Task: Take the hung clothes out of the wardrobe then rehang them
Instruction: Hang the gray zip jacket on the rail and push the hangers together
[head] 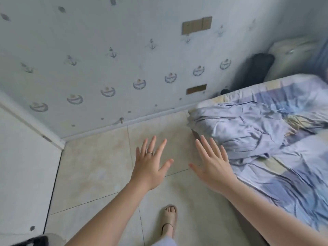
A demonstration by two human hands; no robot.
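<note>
The clothes [239,128] lie in a crumpled pale blue heap with thin dark piping at the near corner of the bed [292,176], resting on its patterned sheet and hanging from nothing. A small dark piece shows at the heap's left edge, too blurred to say whether it is a hanger. Just beside that edge is the right hand [213,164], fingers straight and spread, palm down, holding nothing; whether its fingertips touch the cloth I cannot tell. The left hand [150,163], with a ring on one finger, is likewise flat, spread and empty, hovering over the tiled floor [95,174] near the right hand but apart from it. Below them a foot in a beige sandal [169,217] stands on the tiles. Beyond the floor is a pale wall [106,55] printed with anchors and crests, carrying a brown switch plate [196,25]. A white panel [21,166] runs along the left side; it may be a door or a wardrobe side, but no rail or open wardrobe is in view. From this, the first half looks done, at least for this heap: the clothes are out and on the bed. All the rehanging is left: picking the pieces up, getting them on hangers and back onto a rail. How many garments the heap holds, and whether more remain in the wardrobe, cannot be told.
</note>
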